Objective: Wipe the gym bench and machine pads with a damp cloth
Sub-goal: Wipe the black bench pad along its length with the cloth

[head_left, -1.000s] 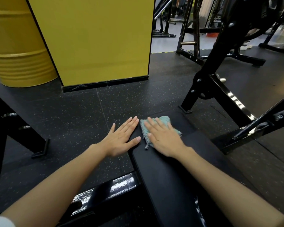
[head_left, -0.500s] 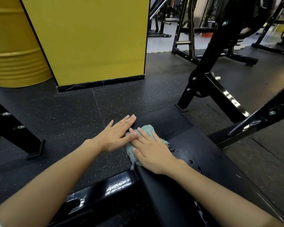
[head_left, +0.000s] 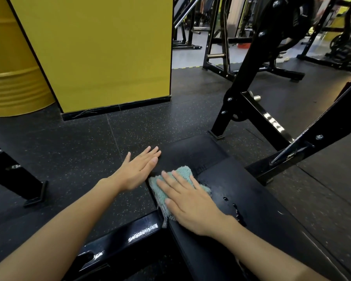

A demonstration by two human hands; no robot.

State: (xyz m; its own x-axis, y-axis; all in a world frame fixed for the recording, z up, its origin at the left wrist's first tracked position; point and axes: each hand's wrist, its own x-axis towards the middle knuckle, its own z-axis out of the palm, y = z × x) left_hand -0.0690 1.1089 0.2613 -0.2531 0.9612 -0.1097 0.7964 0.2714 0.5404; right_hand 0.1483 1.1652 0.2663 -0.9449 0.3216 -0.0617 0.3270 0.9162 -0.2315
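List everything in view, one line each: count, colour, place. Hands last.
cloth: one, teal, on the bench pad's left edge
bench pad: one, black, centre
water drops: several, clear, on the pad, right of the cloth
bench frame bar: one, glossy black, lower left of the pad
machine frame: one, black, right
pillar: one, yellow, behind
drum: one, yellow, far left
floor: one, speckled black
left hand: one, flat at the pad's left edge
right hand: one, flat on the cloth
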